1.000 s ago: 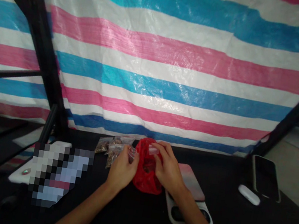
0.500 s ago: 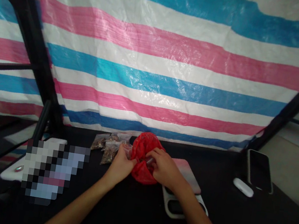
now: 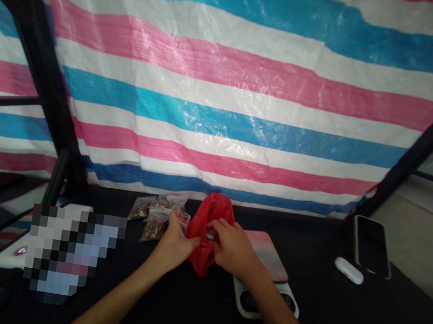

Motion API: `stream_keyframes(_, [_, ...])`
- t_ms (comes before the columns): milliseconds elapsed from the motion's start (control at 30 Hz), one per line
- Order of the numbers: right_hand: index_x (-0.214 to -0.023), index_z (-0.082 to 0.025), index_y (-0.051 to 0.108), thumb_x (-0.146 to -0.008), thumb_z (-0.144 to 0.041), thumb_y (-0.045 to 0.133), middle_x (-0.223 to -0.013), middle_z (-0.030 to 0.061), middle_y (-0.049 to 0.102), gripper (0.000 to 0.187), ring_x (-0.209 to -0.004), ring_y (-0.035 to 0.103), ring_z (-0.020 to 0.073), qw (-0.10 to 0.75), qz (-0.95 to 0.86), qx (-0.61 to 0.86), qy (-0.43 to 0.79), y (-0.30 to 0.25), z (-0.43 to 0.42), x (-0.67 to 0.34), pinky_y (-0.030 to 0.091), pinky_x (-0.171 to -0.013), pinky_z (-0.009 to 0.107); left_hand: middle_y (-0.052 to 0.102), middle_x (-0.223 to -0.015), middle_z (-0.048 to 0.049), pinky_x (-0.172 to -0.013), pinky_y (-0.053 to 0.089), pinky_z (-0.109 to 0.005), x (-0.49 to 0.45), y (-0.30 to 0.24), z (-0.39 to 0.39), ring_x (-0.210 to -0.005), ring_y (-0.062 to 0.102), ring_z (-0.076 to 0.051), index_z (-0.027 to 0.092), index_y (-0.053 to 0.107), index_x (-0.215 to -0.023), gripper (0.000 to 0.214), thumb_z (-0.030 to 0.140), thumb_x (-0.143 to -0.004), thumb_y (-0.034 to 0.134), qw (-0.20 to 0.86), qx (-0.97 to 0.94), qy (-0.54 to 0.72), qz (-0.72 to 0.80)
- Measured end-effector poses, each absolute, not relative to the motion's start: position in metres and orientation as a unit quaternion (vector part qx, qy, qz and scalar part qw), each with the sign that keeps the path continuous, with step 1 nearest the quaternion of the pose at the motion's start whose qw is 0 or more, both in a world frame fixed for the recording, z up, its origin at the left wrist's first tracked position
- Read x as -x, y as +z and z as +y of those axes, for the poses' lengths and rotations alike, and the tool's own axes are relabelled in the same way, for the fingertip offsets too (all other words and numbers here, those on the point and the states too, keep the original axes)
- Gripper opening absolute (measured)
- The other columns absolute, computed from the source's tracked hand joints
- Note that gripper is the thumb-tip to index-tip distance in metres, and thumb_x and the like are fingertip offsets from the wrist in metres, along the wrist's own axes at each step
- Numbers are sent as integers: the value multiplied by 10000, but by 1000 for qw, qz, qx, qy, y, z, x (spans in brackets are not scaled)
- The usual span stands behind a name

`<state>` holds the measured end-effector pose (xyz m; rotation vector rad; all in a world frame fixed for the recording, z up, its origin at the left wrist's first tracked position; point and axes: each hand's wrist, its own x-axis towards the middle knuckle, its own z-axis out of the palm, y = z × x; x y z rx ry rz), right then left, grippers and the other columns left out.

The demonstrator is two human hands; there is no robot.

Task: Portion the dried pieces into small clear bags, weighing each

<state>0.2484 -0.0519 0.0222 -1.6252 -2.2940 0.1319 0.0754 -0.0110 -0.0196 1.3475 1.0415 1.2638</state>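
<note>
A red plastic bag (image 3: 201, 220) stands on the black table between my hands, its mouth pulled into a narrow opening. My left hand (image 3: 174, 242) is closed on a small clear zip bag (image 3: 183, 222), and its thumb touches the red bag's left edge. The fingers of my right hand (image 3: 232, 248) reach into the red bag's mouth, bent together; something pale shows at their tips, too small to name. Beside my left hand lie several zip bags (image 3: 153, 230) with brown dried bits in them.
A small scale (image 3: 263, 254) with a pinkish plate lies under my right forearm. To the right are a white earbud case (image 3: 348, 270) and a phone (image 3: 372, 246). A white device (image 3: 8, 257), partly blurred out, lies left. A striped sheet (image 3: 232, 88) hangs behind the table.
The red bag's mouth has narrowed and its front edge now hangs lower. My hands have shifted only slightly. The view has tilted a little.
</note>
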Motion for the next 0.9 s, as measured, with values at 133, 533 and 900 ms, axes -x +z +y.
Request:
stream_keyframes(133, [-1195, -207, 638, -883, -183, 597, -1185, 82, 682, 316, -1103, 623, 232, 164, -800, 576, 46, 20, -52, -247, 411, -953, 339, 572, -690, 93, -561, 450, -217, -77, -25, -9, -572, 562, -103, 221, 422, -936, 458, 30, -571, 621, 510, -531, 528, 423])
stream_keyframes(533, [-1209, -214, 626, -861, -140, 606, -1218, 71, 688, 356, -1062, 657, 243, 157, -788, 593, 45, 17, -51, -246, 455, -891, 321, 617, -634, 52, -526, 424, -218, -68, 1, -9, -550, 550, -122, 183, 568, -782, 235, 107, -560, 562, 526, -479, 554, 433])
stream_keyframes(900, [-1139, -214, 639, -870, -176, 620, -1176, 74, 705, 272, -1021, 679, 235, 153, -775, 611, 46, 17, -51, -243, 460, -832, 299, 580, -609, 55, -524, 407, -212, -67, -1, -8, -534, 523, -110, 181, 570, -719, 154, 177, -566, 587, 573, -466, 533, 413])
